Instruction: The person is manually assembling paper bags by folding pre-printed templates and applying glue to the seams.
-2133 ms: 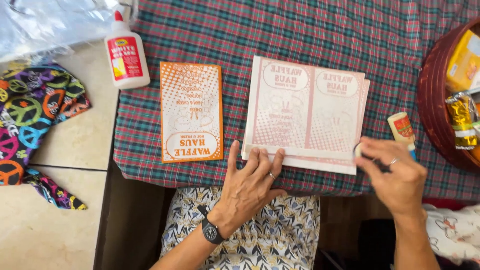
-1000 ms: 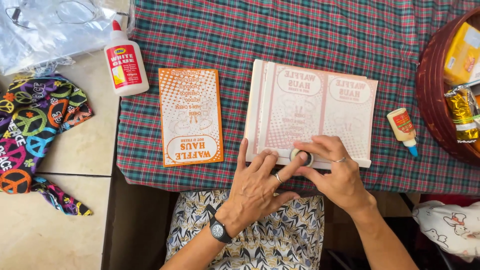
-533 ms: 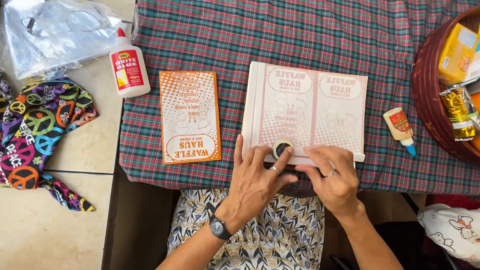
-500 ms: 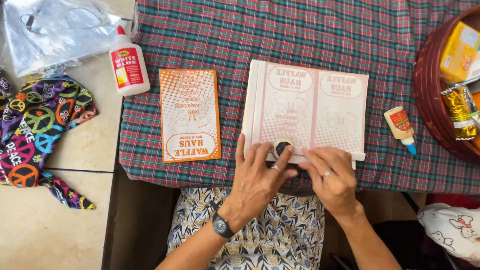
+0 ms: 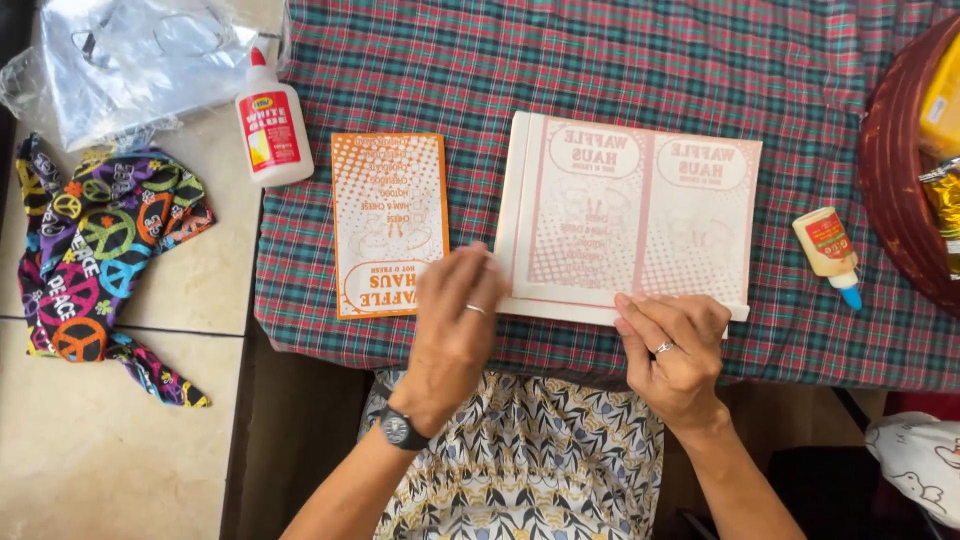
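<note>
Head view of a seated person at a table covered by a plaid cloth (image 5: 620, 60). The pink sheets (image 5: 632, 215), a stack of printed sheets opened flat, lie at centre with the near edge toward the person. The right hand (image 5: 675, 345) rests on that near edge, fingers loosely curled and pressing down at the lower right part; it holds nothing that can be seen. The left hand (image 5: 455, 315), blurred by motion, has moved off the sheets since half a second ago and now sits between them and the orange card (image 5: 390, 225), fingers together and extended; whether it carries anything cannot be told. The small dark round object that both hands worked at the sheets' lower edge a moment ago is no longer visible, so the pressing along that edge appears finished at that spot, and the sheets lie flatter and unshifted. The orange card stays just left of the sheets, apart from them. A white glue bottle (image 5: 272, 120) stands at the cloth's left border; a small glue bottle (image 5: 828, 250) lies right of the sheets, unmoved over the last second. A patterned fabric (image 5: 100, 255) and a clear plastic bag (image 5: 140, 60) lie on the tiled surface at left; a dark red basket (image 5: 895, 180) stands at the right edge.
</note>
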